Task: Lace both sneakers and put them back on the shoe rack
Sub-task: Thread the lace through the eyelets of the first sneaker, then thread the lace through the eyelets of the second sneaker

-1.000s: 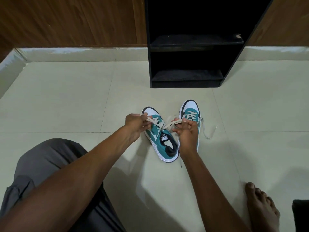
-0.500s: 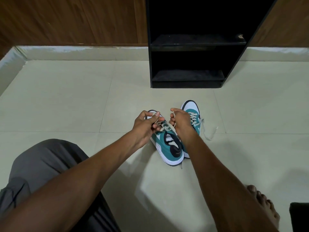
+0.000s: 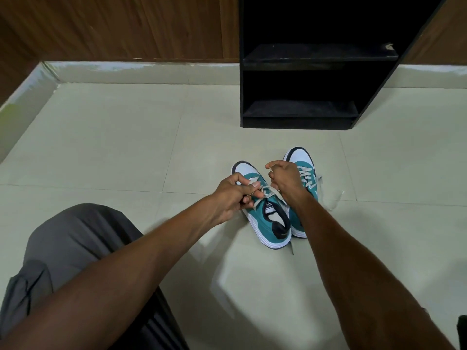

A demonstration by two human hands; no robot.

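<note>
There are two sneakers, two hands and one shoe rack. The left sneaker (image 3: 265,218) and the right sneaker (image 3: 304,173) sit side by side on the pale floor (image 3: 113,147), touching near their heels, with their toes pointing toward 12 o'clock. Both are teal and white, with white toes, dark trim and white soles. The left sneaker has a black lining around its opening and a small white tag on the tongue. The right sneaker has cream laces crossing up its front, and a loose lace end (image 3: 333,198) lies on the floor at its 3 o'clock side. The left hand (image 3: 232,195) is curled almost closed and pinches the cream lace (image 3: 270,193) of the left sneaker between thumb and fingers. The right hand (image 3: 285,180) is also curled tight, and pinches a thin bit of lace at its fingertips. The lace makes a small loop between the two hands. The black shoe rack (image 3: 316,72) stands at 12 o'clock from the sneakers, well apart from them, against a brown wooden wall (image 3: 113,26). A knee in grey cloth (image 3: 75,248) is at 8 o'clock.
</note>
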